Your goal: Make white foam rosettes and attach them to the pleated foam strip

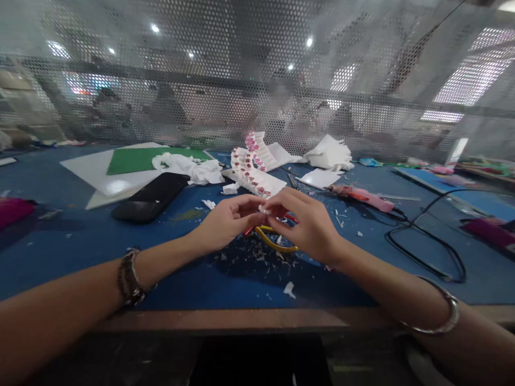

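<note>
My left hand (229, 222) and my right hand (308, 222) meet above the blue table (80, 252), fingertips pinched together on a tiny white piece (263, 210). Under the hands lie scissors with yellow and red handles (277, 241) among several small white and dark scraps. Just beyond the hands lies a strip of white paper pieces with pink flower marks (253, 171). A beaded bracelet sits on my left wrist and a metal bangle on my right.
A black phone (151, 197) lies at the left beside white and green sheets (132, 161). A pink glue gun (362, 197) with a black cord (426, 252) lies at the right. Crumpled white paper (330, 153) sits behind. A perforated metal screen (257, 80) closes the far side.
</note>
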### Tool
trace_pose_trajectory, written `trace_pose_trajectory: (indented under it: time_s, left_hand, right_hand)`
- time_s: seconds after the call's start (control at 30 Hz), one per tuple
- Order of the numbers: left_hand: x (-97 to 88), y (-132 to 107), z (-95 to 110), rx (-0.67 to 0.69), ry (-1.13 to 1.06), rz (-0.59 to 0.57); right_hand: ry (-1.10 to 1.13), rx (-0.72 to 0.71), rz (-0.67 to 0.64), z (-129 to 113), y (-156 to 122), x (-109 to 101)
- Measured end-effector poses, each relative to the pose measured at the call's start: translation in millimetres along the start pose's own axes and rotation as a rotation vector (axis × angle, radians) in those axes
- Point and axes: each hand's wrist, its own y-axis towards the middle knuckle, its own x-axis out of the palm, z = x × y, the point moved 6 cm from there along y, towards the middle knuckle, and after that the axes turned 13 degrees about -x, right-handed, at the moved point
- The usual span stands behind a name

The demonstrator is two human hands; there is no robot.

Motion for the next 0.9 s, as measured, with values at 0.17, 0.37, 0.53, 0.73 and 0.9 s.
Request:
trace_pose_trajectory:
  time_s: [0.17,0.37,0.53,0.73,0.9]
  left_hand:
    - [-1.6,1.8,-2.2,-0.048,-0.098,0.010]
    - [-2.7,4.9,-10.8,-0.077,-0.174,-0.027]
    - [-2.1,3.7,-9.3,-0.085,-0.147,-0.017]
    - [-1.6,1.4,-4.4,-0.082,-0.051,0.021]
    - [-1.0,0.8,-2.7,-0.066,0.009,0.018]
  right_hand:
    - [0.002,0.000,0.025,-0.9,0.7,-1.5]
    - [0.013,-0.026,0.019,-2.9,1.0,-1.4]
    - [0.028,-0.062,0.006,-6.1,2.3,0.0]
    - [0.044,0.019,0.005,-1.6,2.6,-0.5]
    - [0.077,0.054,0.007,0.8,2.4,-0.9]
